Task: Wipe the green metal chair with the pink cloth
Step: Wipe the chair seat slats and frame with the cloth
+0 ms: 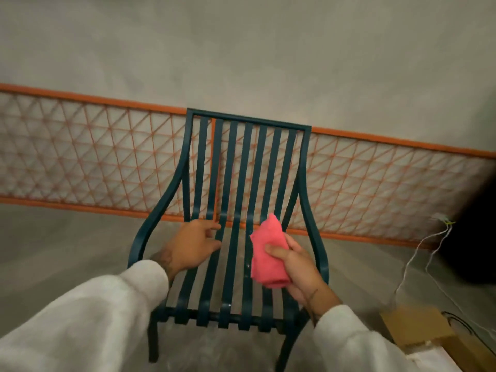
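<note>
The dark green metal chair [236, 189] with vertical slats and curved armrests stands in the middle of the view, facing me. My right hand [298, 267] grips a folded pink cloth [268, 253] over the right side of the seat slats, thumb across the cloth. Over the left part of the seat hovers my left hand [194, 245], fingers relaxed and spread toward the slats; I cannot tell if they touch. Both arms wear light grey sleeves.
An orange lattice fence panel [94, 157] runs along the grey wall behind the chair. At the lower right lie a cardboard box [418, 328] and white cables [426, 248]. Grey concrete floor surrounds the chair.
</note>
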A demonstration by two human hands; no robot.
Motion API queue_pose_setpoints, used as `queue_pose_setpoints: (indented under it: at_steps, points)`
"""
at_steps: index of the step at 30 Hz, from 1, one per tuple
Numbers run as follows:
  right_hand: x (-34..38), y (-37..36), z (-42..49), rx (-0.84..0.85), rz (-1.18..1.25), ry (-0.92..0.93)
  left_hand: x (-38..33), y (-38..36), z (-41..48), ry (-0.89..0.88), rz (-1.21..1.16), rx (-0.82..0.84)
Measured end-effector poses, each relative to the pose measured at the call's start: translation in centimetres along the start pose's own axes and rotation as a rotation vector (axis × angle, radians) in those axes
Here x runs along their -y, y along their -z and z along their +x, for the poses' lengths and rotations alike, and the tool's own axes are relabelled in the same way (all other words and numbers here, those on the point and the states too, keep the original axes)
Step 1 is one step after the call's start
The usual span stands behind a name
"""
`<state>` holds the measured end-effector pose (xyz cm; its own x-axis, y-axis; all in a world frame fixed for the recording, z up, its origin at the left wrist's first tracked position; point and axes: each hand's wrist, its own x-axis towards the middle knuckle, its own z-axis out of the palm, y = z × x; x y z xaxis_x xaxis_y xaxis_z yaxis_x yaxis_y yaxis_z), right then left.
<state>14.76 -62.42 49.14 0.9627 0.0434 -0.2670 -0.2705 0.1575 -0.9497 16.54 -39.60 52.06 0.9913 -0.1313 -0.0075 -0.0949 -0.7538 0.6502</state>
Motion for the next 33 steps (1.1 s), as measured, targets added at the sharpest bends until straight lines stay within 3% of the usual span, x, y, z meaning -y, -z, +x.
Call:
queue_pose_setpoints:
  at_steps: [9,16,26,33]
  points:
    - [9.1,1.1,-3.9,-0.025,-0.003,0.176,-5.0,6.7,-2.9,-0.071,-0.016,-0.148]
    - [11.5,1.7,0.5,-0.053,-0.047,0.185,-4.7,8.7,2.1,-0.099,-0.001,-0.195]
    - [15.0,2.9,24.9,-0.165,-0.163,0.256,-1.0,5.3,27.4,-0.206,0.041,-0.179]
    - [15.9,2.8,36.6,-0.295,-0.017,0.123,-1.6,3.8,39.6,-0.294,0.162,-0.194]
